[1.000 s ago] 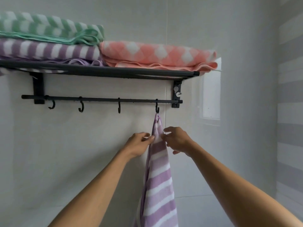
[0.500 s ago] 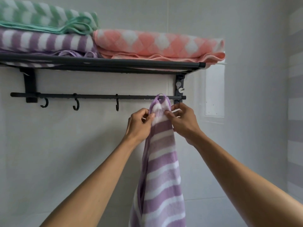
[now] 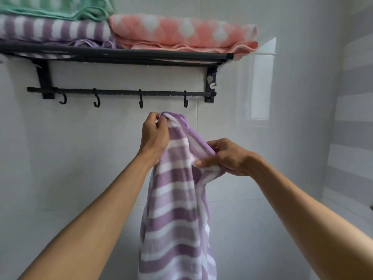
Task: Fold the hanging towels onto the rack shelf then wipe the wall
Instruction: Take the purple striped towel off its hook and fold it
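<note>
Pale grey tile makes up the wall (image 3: pixel 80 158) behind both hands, bare and glossy, the surface that is to be wiped once the folding is done. Above the hands runs the black rack shelf (image 3: pixel 125 55), already loaded: a folded pink towel (image 3: pixel 181 31) sits up and to the right of the left hand, and up to its left a folded purple striped towel (image 3: pixel 54 30) lies under a green one (image 3: pixel 56 7), stacked so the shelf keeps room. Between the hands hangs the purple-and-white striped towel (image 3: pixel 175 199), off its peg and drooping down between the forearms out of view. The left hand (image 3: pixel 154 136) pinches the bunched top corner, held high just under the hook rail (image 3: pixel 121 92), seemingly to carry the weight. The right hand (image 3: pixel 226 157), lower and just beside it, has thumb and fingers closed on the towel's lilac edge, apparently drawing it sideways to spread the cloth flat for a first fold. All four hooks (image 3: pixel 185 102) directly above the hands hang bare, so this looks like the last towel to go up.
</note>
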Demonstrator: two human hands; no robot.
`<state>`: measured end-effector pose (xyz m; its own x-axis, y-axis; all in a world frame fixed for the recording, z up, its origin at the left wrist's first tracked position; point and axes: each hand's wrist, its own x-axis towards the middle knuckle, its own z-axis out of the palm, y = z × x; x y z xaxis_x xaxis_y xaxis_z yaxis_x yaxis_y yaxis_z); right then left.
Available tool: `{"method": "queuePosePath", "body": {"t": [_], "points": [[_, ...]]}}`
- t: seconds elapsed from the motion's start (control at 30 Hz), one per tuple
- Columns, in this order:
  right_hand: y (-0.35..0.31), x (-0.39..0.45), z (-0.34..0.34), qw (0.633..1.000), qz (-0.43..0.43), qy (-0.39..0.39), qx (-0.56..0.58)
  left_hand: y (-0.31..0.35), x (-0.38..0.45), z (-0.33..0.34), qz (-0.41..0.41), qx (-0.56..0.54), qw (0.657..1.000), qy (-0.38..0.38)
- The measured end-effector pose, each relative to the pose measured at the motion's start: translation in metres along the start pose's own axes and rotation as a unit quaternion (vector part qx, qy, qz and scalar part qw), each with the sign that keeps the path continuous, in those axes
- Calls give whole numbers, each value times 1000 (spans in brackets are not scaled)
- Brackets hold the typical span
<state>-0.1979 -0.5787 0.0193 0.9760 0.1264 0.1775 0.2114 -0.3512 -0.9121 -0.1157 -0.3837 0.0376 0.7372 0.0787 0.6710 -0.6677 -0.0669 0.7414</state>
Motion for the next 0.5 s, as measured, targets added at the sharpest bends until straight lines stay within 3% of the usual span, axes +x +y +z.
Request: {"method": "queuePosePath", "body": {"t": [0.07, 0.1, 0.2, 0.27, 0.37, 0.43, 0.5], "points": [[22, -20, 9, 988, 52, 5, -143, 7, -19, -10, -24, -11, 1000, 9], [34, -32, 15, 984, 73, 8, -161, 10, -30, -15, -36, -13, 999, 11], [68, -70, 38, 995, 100, 23, -19, 19, -72, -34, -65, -10, 998, 19], [83, -87, 49, 988, 94, 86, 93, 22, -100, -51, -84, 8, 996, 32], [89, -118, 66, 975, 78, 141, 156, 19, -151, -89, -133, 99, 986, 32], [79, -139, 83, 971, 54, 133, 190, 20, -182, -113, -176, 169, 969, -26], [60, -155, 101, 975, 24, 107, 193, 28, -211, -126, -213, 190, 947, -150]]}}
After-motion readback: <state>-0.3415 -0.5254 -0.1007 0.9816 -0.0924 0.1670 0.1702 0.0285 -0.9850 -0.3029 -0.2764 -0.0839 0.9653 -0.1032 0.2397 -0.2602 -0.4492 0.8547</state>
